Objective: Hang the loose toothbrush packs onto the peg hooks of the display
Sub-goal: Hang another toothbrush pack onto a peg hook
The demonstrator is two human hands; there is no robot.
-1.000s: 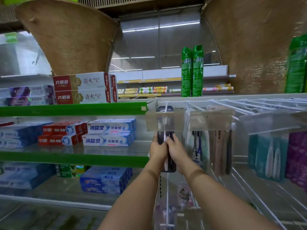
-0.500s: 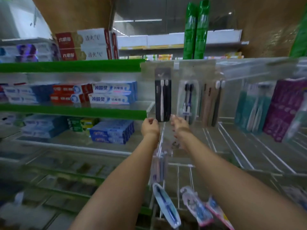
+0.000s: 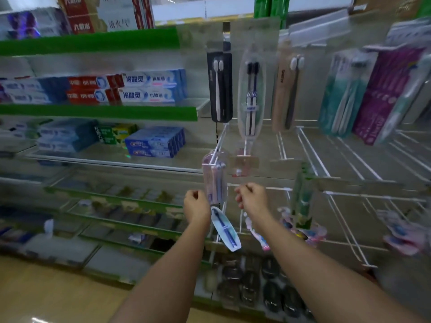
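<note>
A black toothbrush pack (image 3: 219,82) hangs from an upper peg hook of the display, free of both hands. My left hand (image 3: 197,206) and my right hand (image 3: 250,198) are lower down with curled fingers and hold nothing. Between them hangs a pale pink toothbrush pack (image 3: 214,180) on a lower white wire peg (image 3: 220,143); my left hand is right beside it. Under the hands a blue-and-white toothbrush pack (image 3: 225,229) hangs tilted. A clear oval pack with dark brushes (image 3: 251,94) hangs to the right of the black one.
Beige (image 3: 285,89), teal (image 3: 340,94) and purple (image 3: 382,94) toothbrush packs hang further right. Bare white wire pegs (image 3: 312,152) jut out at mid right. Green-edged shelves (image 3: 98,113) with toothpaste boxes (image 3: 149,87) fill the left. Dark items (image 3: 251,285) sit on the bottom shelf.
Both hands let go of the black pack, which stays hanging on its peg, and dropped to the lower pegs. The view tilted down.
</note>
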